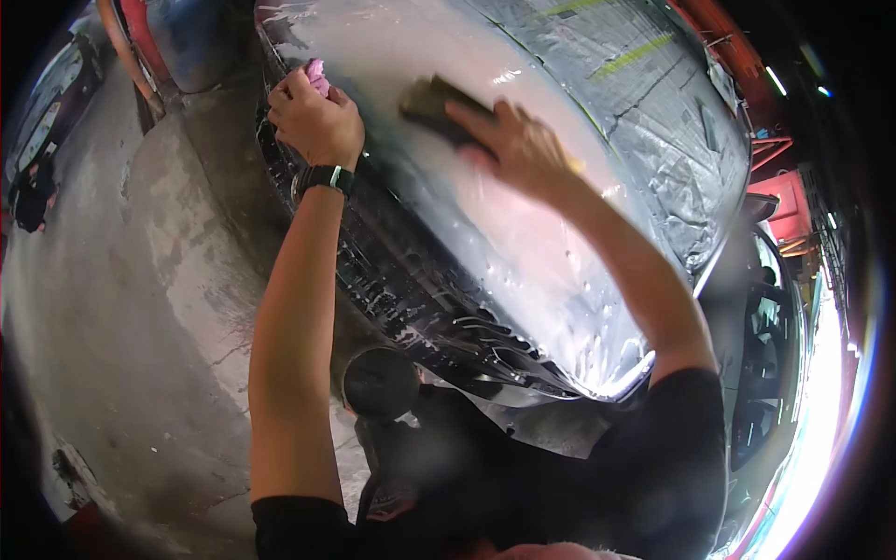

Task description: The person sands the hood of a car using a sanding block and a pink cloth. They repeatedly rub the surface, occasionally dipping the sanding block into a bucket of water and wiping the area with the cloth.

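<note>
A wet, curved car panel (523,201), patchy white, pale pink and grey, fills the middle of the view. My right hand (523,145) is closed round a dark, oblong sanding block (439,107), which lies against the panel. Block and fingers are partly smeared by motion. At the panel's left edge my left hand (320,117) grips a crumpled pink sponge or cloth (316,75); only its top shows above the fingers. Below this hand runs the black, wet lower side (401,224) of the car, streaked with whitish liquid.
Silvery plastic sheeting (691,177) covers the car beyond the panel. A stained concrete floor (159,308) stretches along the left. A red and orange metal post (140,56) stands at the upper left. Another car (761,327) is on the right, and a red cabinet-like object (784,210) stands behind it.
</note>
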`<action>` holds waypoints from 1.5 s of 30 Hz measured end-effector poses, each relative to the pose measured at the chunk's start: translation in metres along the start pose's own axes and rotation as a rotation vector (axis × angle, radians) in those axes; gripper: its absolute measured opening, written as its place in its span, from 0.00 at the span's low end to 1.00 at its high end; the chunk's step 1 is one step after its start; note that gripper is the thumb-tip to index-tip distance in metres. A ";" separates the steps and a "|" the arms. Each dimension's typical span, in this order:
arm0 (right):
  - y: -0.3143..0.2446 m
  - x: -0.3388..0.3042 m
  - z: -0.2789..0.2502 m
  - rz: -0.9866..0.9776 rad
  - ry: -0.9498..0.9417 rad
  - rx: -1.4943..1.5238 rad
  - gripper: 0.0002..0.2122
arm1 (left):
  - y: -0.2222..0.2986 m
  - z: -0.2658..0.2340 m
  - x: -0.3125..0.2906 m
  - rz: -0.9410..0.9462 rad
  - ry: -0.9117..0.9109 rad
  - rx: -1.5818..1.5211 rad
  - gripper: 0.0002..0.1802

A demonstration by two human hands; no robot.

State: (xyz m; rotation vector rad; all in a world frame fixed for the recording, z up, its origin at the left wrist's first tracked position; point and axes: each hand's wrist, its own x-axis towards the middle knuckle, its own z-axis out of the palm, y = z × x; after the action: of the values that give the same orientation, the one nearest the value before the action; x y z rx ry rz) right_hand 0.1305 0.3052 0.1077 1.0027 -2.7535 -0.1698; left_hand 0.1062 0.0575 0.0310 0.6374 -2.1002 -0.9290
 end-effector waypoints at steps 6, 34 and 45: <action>0.105 0.138 0.029 0.310 0.027 -0.101 0.28 | 0.023 0.007 -0.016 0.064 -0.046 -0.071 0.23; 0.021 -0.112 -0.008 -0.179 0.198 0.072 0.29 | 0.004 -0.001 0.000 0.014 0.005 0.113 0.23; 0.096 0.057 0.019 0.255 0.050 0.012 0.29 | 0.018 0.011 0.001 0.005 0.012 0.169 0.24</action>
State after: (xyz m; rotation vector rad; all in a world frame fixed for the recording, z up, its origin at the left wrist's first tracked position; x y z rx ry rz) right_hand 0.0239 0.3419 0.1146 0.6397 -2.8068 -0.0866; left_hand 0.0946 0.0717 0.0403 0.7217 -2.1843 -0.7477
